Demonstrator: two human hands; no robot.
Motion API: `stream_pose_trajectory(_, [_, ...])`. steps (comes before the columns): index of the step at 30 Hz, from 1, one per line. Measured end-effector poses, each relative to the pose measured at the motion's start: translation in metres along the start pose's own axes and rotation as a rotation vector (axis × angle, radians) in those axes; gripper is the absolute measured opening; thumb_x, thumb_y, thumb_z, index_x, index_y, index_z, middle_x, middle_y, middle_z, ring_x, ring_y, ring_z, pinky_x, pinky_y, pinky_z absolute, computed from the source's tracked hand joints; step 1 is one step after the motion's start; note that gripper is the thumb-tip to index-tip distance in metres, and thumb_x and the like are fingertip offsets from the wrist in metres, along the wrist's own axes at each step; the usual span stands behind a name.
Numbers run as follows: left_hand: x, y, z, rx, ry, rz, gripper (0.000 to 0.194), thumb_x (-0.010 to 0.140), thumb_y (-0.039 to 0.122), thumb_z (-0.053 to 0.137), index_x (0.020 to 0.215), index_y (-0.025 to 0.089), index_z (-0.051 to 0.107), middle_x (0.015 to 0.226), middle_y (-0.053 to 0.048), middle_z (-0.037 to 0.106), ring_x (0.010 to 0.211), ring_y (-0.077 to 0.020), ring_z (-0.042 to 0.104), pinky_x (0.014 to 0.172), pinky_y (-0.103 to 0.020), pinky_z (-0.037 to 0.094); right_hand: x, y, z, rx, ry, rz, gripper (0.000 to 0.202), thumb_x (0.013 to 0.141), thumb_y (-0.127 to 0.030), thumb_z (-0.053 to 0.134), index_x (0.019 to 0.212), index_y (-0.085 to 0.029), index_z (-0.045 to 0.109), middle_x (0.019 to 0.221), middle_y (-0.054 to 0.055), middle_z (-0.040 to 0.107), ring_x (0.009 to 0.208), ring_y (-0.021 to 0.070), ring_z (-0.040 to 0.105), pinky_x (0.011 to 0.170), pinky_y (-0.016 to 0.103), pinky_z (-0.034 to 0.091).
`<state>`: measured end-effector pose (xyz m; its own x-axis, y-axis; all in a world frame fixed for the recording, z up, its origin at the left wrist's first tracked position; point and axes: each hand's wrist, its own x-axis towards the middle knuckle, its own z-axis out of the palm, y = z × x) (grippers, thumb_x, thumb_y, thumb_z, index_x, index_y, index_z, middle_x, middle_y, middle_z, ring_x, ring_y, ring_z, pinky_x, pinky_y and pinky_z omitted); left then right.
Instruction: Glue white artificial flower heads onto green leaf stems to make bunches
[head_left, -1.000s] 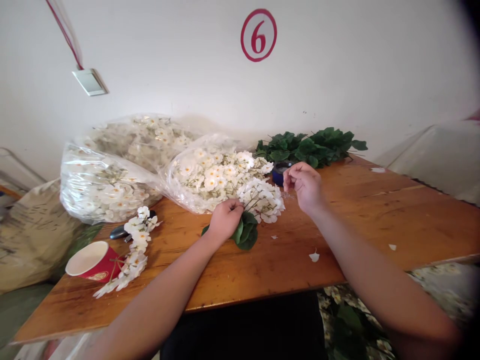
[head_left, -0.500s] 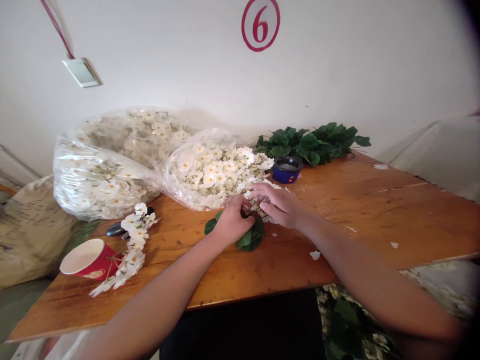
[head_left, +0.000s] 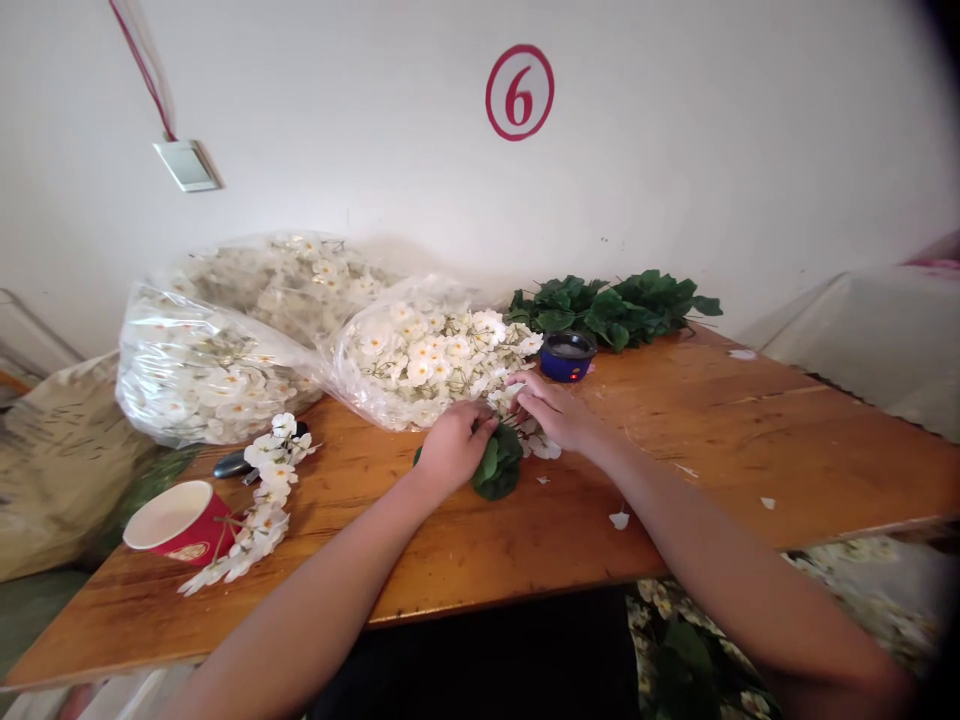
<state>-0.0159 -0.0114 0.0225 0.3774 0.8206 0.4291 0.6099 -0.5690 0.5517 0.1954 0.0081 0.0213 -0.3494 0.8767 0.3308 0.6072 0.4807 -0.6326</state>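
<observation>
Your wooden bench (head_left: 720, 430) carries bagged flowers (head_left: 225, 375), blue pot (head_left: 568, 366), leaf pile (head_left: 634, 305), red cup (head_left: 196, 532) beside white flower spray (head_left: 268, 515), stray petals (head_left: 619, 520).

Leaves (head_left: 498, 472) are grn, flowers (head_left: 544, 446) wht, pot (head_left: 557, 367) dk blue, cup (head_left: 210, 520) red.

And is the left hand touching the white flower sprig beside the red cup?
Apart. The head view shows bare wooden tabletop between the left hand and the white flower sprig.

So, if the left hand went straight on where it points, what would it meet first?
Probably the right hand, just ahead by the white flowers, though depth is unclear here.
</observation>
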Motion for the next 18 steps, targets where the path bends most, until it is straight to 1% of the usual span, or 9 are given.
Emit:
stream_pose_trajectory(3, [-0.003, 0.003, 0.0, -0.052, 0.083, -0.125, 0.023, 0.092, 0.035, 0.046, 0.082, 0.021, 0.061, 0.075, -0.001, 0.062, 0.071, -0.0156, 0.056, 0.066, -0.026, 0.041, 0.002, 0.002, 0.0, 0.011, 0.06, 0.043, 0.029, 0.093, -0.038, 0.04, 0.117, -0.027, 0.052, 0.079, 0.001, 0.066, 0.068, 0.0189, 0.06, 0.066, 0.03, 0.044])
stream_pose_trajectory(5, [-0.006, 0.004, 0.003, -0.078, 0.103, -0.162, 0.024, 0.092, 0.038, 0.046, 0.086, 0.021, 0.061, 0.073, 0.0, 0.062, 0.067, -0.0147, 0.055, 0.063, -0.025, 0.04, 0.003, 0.003, 0.001, 0.003, 0.094, 0.039, 0.023, 0.091, -0.039, 0.044, 0.108, -0.027, 0.055, 0.076, 0.001, 0.066, 0.066, 0.0187, 0.06, 0.063, 0.029, 0.043])
stream_pose_trajectory(8, [-0.008, 0.006, 0.01, -0.063, 0.041, -0.143, 0.018, 0.088, 0.036, 0.052, 0.084, 0.021, 0.062, 0.071, 0.0, 0.061, 0.066, -0.0142, 0.055, 0.061, -0.025, 0.039, 0.005, 0.004, 0.002, -0.052, 0.108, 0.037, 0.017, 0.088, -0.039, 0.048, 0.089, -0.026, 0.059, 0.073, 0.001, 0.066, 0.064, 0.0185, 0.059, 0.06, 0.027, 0.041])
stream_pose_trajectory(11, [-0.009, 0.006, 0.017, 0.006, -0.054, -0.162, 0.014, 0.081, 0.034, 0.058, 0.077, 0.021, 0.059, 0.068, 0.001, 0.059, 0.064, -0.0145, 0.054, 0.058, -0.025, 0.036, 0.007, 0.002, 0.003, -0.11, 0.11, 0.08, 0.018, 0.086, -0.036, 0.049, 0.075, -0.023, 0.057, 0.069, 0.001, 0.064, 0.063, 0.0175, 0.058, 0.058, 0.026, 0.039])
stream_pose_trajectory(13, [-0.009, 0.006, 0.021, 0.04, -0.089, -0.165, 0.013, 0.08, 0.033, 0.059, 0.076, 0.021, 0.058, 0.067, 0.001, 0.058, 0.063, -0.0146, 0.053, 0.057, -0.024, 0.035, 0.006, -0.001, 0.003, -0.101, 0.148, 0.093, 0.015, 0.084, -0.033, 0.05, 0.074, -0.023, 0.056, 0.068, 0.0, 0.063, 0.063, 0.0169, 0.057, 0.058, 0.025, 0.039])
stream_pose_trajectory(15, [-0.009, 0.005, 0.022, 0.047, -0.113, -0.155, 0.013, 0.079, 0.034, 0.059, 0.077, 0.021, 0.057, 0.067, 0.001, 0.057, 0.062, -0.0143, 0.052, 0.057, -0.024, 0.035, 0.005, -0.003, 0.004, -0.033, 0.198, 0.075, 0.01, 0.082, -0.031, 0.051, 0.077, -0.023, 0.055, 0.068, -0.001, 0.063, 0.062, 0.0168, 0.058, 0.059, 0.026, 0.041])
stream_pose_trajectory(18, [-0.008, 0.001, 0.021, 0.038, -0.16, -0.15, 0.015, 0.079, 0.036, 0.059, 0.078, 0.021, 0.057, 0.066, 0.002, 0.057, 0.06, -0.0138, 0.051, 0.055, -0.024, 0.033, 0.006, -0.009, 0.006, 0.181, 0.259, 0.041, 0.009, 0.082, -0.032, 0.052, 0.082, -0.023, 0.053, 0.071, -0.001, 0.063, 0.057, 0.0159, 0.058, 0.056, 0.027, 0.044])
